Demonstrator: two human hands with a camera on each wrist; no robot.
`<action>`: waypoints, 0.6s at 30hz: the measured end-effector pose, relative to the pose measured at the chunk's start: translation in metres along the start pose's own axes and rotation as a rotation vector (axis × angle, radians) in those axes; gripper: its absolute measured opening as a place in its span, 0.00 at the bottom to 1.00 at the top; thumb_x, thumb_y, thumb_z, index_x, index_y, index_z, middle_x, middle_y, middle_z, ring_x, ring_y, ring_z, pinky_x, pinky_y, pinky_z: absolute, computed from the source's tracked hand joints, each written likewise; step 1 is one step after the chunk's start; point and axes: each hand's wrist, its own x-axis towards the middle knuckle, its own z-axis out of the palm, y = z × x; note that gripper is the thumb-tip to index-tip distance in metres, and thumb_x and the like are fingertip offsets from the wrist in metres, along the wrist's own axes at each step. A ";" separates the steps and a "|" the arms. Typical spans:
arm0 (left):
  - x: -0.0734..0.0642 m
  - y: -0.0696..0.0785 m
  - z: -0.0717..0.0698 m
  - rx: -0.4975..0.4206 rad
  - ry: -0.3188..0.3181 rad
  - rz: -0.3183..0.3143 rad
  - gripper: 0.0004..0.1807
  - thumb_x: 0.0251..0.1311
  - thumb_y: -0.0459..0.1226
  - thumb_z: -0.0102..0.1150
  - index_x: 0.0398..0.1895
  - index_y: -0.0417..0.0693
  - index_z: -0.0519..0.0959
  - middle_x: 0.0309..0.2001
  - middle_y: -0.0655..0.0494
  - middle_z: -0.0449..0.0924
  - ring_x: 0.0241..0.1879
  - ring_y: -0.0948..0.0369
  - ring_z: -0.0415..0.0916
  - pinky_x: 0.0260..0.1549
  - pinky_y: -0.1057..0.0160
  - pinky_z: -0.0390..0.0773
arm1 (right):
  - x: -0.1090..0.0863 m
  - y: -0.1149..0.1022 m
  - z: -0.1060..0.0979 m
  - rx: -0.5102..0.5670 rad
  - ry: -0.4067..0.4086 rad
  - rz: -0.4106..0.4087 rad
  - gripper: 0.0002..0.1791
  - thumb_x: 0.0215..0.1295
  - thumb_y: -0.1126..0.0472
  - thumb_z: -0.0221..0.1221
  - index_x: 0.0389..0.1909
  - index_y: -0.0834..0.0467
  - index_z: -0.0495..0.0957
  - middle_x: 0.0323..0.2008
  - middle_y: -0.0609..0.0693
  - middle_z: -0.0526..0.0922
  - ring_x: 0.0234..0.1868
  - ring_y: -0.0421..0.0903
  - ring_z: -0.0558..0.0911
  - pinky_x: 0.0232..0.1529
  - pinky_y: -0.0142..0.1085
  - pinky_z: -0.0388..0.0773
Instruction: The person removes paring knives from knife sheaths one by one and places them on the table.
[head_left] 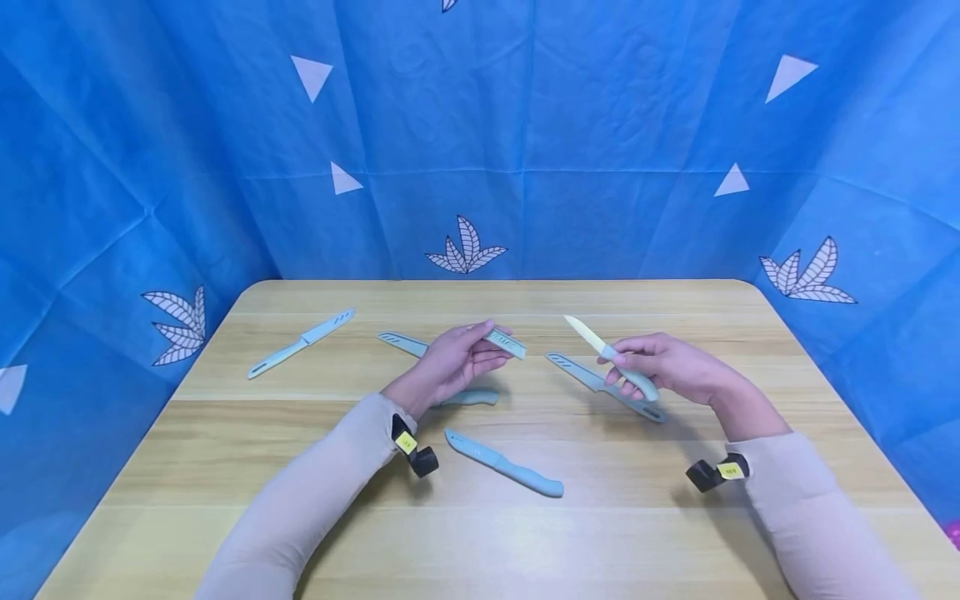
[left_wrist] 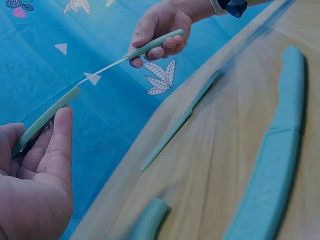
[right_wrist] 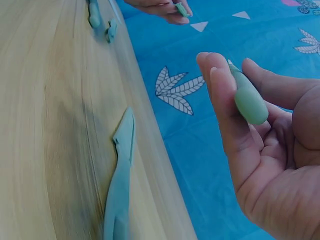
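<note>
My right hand (head_left: 667, 364) holds a small knife (head_left: 636, 382) by its pale green handle, its light blade bare and pointing up and left. Between the thumb and fingers of my left hand (head_left: 457, 358) is a pale green blade sheath (head_left: 508, 342), held above the table. In the left wrist view the bare blade (left_wrist: 107, 68) lines up with the end of the sheath (left_wrist: 50, 117). Below my right hand lies a sheathed knife (head_left: 573, 371). Another sheathed knife (head_left: 472, 397) lies under my left hand, its middle hidden by that hand.
A sheathed knife (head_left: 504, 463) lies nearer on the wooden table (head_left: 600, 542), in front of my left hand. One more sheathed knife (head_left: 302, 342) lies at the far left. Behind the table's back edge hangs a blue patterned cloth (head_left: 615, 225).
</note>
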 end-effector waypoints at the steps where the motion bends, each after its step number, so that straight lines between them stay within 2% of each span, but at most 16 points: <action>1: 0.001 0.000 0.002 0.010 0.000 0.000 0.24 0.72 0.43 0.53 0.60 0.31 0.71 0.45 0.40 0.83 0.46 0.53 0.83 0.53 0.59 0.79 | -0.001 0.000 -0.001 -0.003 0.001 -0.005 0.24 0.76 0.58 0.51 0.58 0.75 0.67 0.44 0.71 0.78 0.32 0.46 0.79 0.35 0.37 0.83; 8: 0.014 0.001 0.015 0.100 -0.022 0.000 0.19 0.73 0.43 0.50 0.54 0.35 0.75 0.45 0.39 0.83 0.45 0.53 0.83 0.53 0.58 0.80 | -0.009 0.001 -0.008 -0.026 0.047 -0.008 0.16 0.76 0.57 0.50 0.54 0.65 0.74 0.43 0.62 0.82 0.34 0.45 0.81 0.38 0.40 0.83; 18: 0.032 0.003 0.033 0.181 -0.052 -0.032 0.14 0.74 0.41 0.49 0.48 0.36 0.73 0.41 0.40 0.82 0.42 0.53 0.83 0.52 0.58 0.81 | -0.017 -0.002 -0.014 -0.042 0.155 0.046 0.25 0.75 0.57 0.52 0.59 0.75 0.67 0.46 0.62 0.81 0.38 0.49 0.83 0.44 0.44 0.84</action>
